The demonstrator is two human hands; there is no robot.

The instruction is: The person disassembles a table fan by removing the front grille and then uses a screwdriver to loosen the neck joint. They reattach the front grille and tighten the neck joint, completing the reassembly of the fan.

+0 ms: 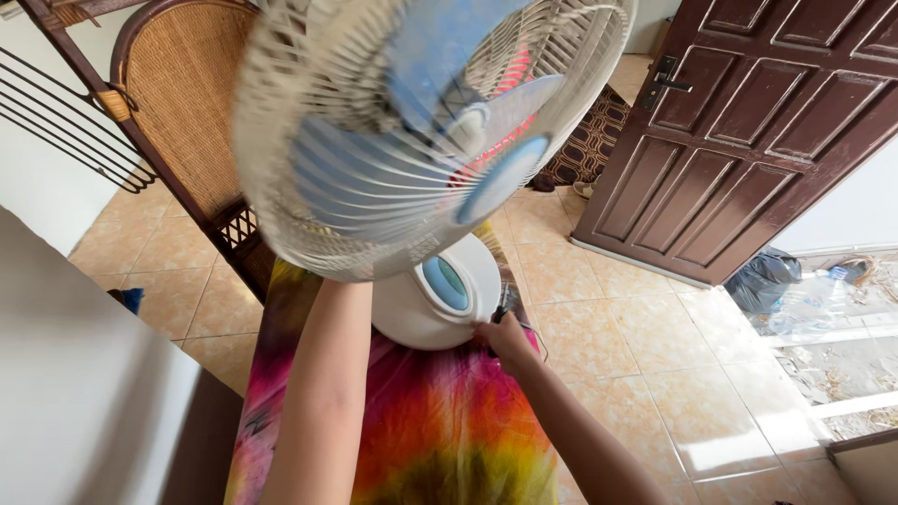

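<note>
White fan (412, 131) with blue blades, tie-dye rainbow cloth (440, 421), brown door (748, 122).

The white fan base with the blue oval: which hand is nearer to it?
Right. The right hand touches the rim of the fan base. The left hand is hidden behind the fan cage, higher up.

home | tiled floor (655, 337) | wooden door (748, 122) | rattan chair (178, 103) | doormat (589, 140)
</note>
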